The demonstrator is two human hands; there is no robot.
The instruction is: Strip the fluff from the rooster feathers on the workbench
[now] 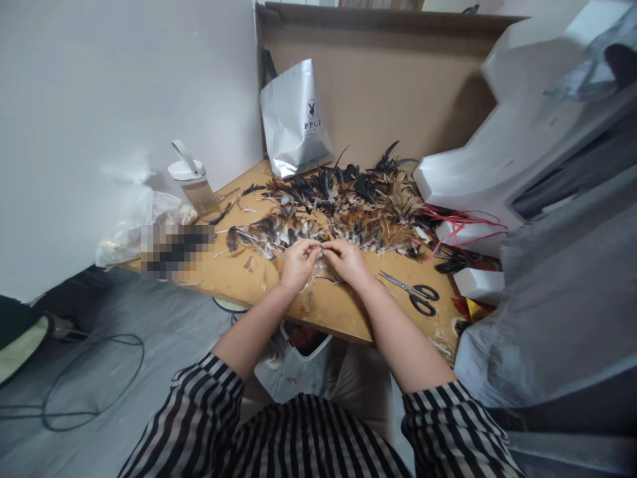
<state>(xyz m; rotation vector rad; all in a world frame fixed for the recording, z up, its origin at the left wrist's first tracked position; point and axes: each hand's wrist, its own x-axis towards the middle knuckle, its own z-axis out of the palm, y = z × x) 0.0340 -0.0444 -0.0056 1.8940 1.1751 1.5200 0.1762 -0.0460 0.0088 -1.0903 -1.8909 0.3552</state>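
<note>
My left hand (298, 263) and my right hand (347, 261) meet over the table, fingertips pinched close together. Whatever lies between them is too small to make out; whitish fluff shows just below the fingers. Right behind the hands spreads a row of brown and white feathers (378, 232), with a second row of black and brown feathers (343, 186) farther back. Scissors (411, 290) with black handles lie to the right of my right hand, blades pointing left. Loose feather scraps dot the wood around both hands.
On the wooden table (233, 275) a drink cup (196, 189) stands left, beside a clear plastic bag (154, 222). A silver bag (296, 126) leans against the cardboard (398, 86). Red strings (462, 222) and white foam (480, 285) lie right. Below the table edge sits a bin (304, 338).
</note>
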